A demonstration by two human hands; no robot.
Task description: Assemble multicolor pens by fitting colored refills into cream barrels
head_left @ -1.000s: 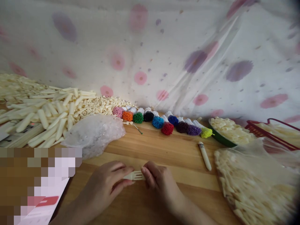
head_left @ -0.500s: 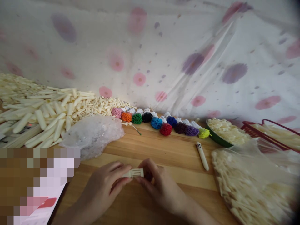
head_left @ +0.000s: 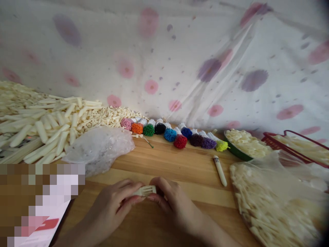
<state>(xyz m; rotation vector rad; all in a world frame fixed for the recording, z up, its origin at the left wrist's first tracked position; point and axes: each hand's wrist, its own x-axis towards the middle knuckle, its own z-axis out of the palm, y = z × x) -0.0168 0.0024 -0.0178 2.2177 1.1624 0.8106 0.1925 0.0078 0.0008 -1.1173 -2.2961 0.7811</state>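
Observation:
Both my hands meet low over the wooden table (head_left: 180,164), pinching one small cream slotted plastic piece (head_left: 146,190) between them. My left hand (head_left: 117,202) grips its left end with thumb and fingers closed. My right hand (head_left: 171,200) closes on its right end. A finished cream pen (head_left: 220,170) lies alone on the table to the right of my hands. Behind it runs a row of coloured refill bundles (head_left: 174,133), pink through yellow.
A large heap of cream pen barrels and small parts (head_left: 51,120) covers the left. A crumpled clear plastic bag (head_left: 100,147) lies before it. At right are a green bowl of parts (head_left: 241,145), a red basket (head_left: 295,147) and a clear bag of cream parts (head_left: 275,202). A flowered cloth (head_left: 180,61) hangs behind.
The slotted piece stayed between both hands; it was lifted a little half a second ago and now sits slightly lower and turned. The view drifted a little to the right.

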